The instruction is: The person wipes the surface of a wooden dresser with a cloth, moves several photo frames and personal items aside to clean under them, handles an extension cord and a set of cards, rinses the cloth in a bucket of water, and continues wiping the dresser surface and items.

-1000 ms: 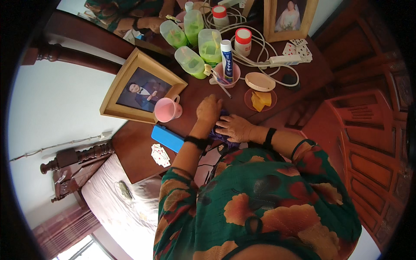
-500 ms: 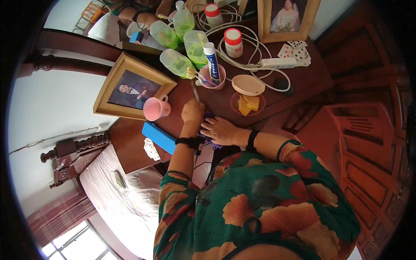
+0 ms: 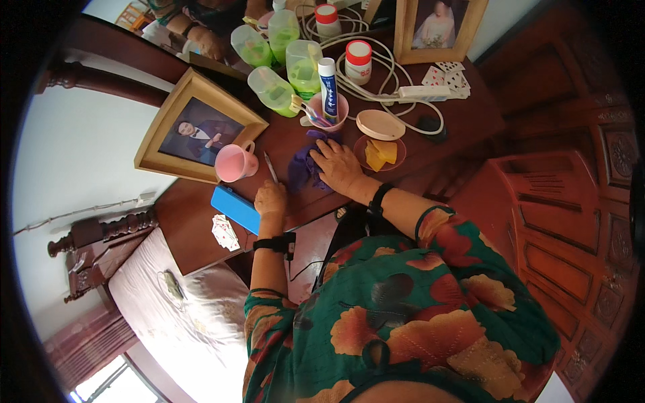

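My left hand (image 3: 271,200) is closed around the lower end of a slim, grey, pen-like stick (image 3: 270,166), which points away from me over the dark red tabletop. Just right of it, my right hand (image 3: 340,168) lies with fingers spread on a crumpled purple cloth (image 3: 304,166), pressing it against the table. A pink mug (image 3: 235,163) and a blue oblong case (image 3: 235,209) are left of my left hand. Beyond the cloth stands a pink cup (image 3: 340,107) with toothbrushes and a toothpaste tube (image 3: 328,94). Right of my right hand is a dish with yellow pieces (image 3: 381,154).
Framed photos (image 3: 201,131) stand at the back left and back right. Green-tinted clear containers (image 3: 271,91), a red-lidded jar (image 3: 358,64) and a white power strip with cable (image 3: 423,93) crowd the back. Playing cards (image 3: 224,232) lie at the left. A red chair (image 3: 484,195) is at the right.
My left hand has moved left and nearer to me with the stick, away from my right hand. My right hand has slid slightly farther away, and more of the purple cloth shows.
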The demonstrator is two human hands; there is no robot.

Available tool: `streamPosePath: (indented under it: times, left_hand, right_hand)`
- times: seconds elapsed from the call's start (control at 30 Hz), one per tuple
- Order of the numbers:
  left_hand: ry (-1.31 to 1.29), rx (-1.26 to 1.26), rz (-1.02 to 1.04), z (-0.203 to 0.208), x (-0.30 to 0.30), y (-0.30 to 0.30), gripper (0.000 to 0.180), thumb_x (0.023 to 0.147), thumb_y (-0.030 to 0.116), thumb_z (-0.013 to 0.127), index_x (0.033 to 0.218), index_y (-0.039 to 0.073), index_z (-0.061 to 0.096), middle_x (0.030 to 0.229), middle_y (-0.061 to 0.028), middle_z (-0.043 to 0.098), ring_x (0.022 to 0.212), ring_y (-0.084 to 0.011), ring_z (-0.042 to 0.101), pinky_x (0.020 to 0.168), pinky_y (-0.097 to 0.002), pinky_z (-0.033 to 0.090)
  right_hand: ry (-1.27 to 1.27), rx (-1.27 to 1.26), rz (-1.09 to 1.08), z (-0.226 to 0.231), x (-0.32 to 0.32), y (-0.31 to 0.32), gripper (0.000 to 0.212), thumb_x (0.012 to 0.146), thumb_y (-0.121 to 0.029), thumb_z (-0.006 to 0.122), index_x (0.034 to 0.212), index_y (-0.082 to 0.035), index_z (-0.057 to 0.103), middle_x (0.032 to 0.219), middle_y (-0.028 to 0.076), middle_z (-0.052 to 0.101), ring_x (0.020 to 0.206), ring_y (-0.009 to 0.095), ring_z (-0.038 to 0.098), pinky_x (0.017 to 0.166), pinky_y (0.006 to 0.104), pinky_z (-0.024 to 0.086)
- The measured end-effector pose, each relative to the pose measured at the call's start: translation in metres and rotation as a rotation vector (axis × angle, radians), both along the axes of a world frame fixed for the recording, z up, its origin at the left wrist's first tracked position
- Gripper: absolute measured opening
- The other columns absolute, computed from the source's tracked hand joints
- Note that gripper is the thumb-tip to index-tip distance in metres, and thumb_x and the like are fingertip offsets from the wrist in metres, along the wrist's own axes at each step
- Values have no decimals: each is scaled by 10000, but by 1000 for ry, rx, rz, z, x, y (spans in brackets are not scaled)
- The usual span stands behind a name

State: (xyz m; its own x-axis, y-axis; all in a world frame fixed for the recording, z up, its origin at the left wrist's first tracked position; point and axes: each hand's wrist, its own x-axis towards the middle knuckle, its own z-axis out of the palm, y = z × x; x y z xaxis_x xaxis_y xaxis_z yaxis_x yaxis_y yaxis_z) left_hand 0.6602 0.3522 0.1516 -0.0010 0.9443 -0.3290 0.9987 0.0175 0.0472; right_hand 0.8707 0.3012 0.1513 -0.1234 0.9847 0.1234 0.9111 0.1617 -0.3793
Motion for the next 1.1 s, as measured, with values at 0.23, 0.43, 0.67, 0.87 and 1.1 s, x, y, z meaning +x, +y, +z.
streamPosePath:
  times: [0.23,0.43,0.67,0.87,1.1]
  left_hand:
    - [-26,104,-124,13,3,-7,311,897,346,606,996,54,561,916,-186,683,861,-379,678,755,-469,547]
    - [-434,494,-523,35,66,-24,180,867,234,626,963,96,562,975,-113,620,873,-310,635,732,-392,547]
    - [-309,278,-752,43,159,-63,666,746,350,760,1265,43,476,1279,-134,500,1143,-308,527,935,-447,471]
    - [-77,17,-574,49,199,-57,599,779,357,725,1247,67,490,1191,-108,510,1097,-293,523,928,-430,461]
    - [-101,645,-952,54,221,-31,342,783,132,619,1119,97,567,1129,-78,529,1122,-260,497,847,-393,432]
  right_hand:
    - [-31,-59,68,-2,-6,-58,618,790,-259,705,1340,-79,490,1427,156,417,1290,348,396,1008,457,372]
    - [-101,34,46,1,-8,-55,583,757,-240,712,1283,-71,526,1377,152,466,1260,347,424,976,438,389]
    - [337,62,200,-51,17,-75,527,792,-261,672,1272,-88,539,1355,127,503,1267,316,439,1005,464,365]
    - [373,57,294,-52,40,-85,514,796,-261,666,1265,-89,542,1346,123,511,1270,312,439,1012,473,360]
    - [406,103,337,-49,50,-86,499,801,-262,660,1256,-91,546,1336,118,521,1273,307,439,1021,483,353]
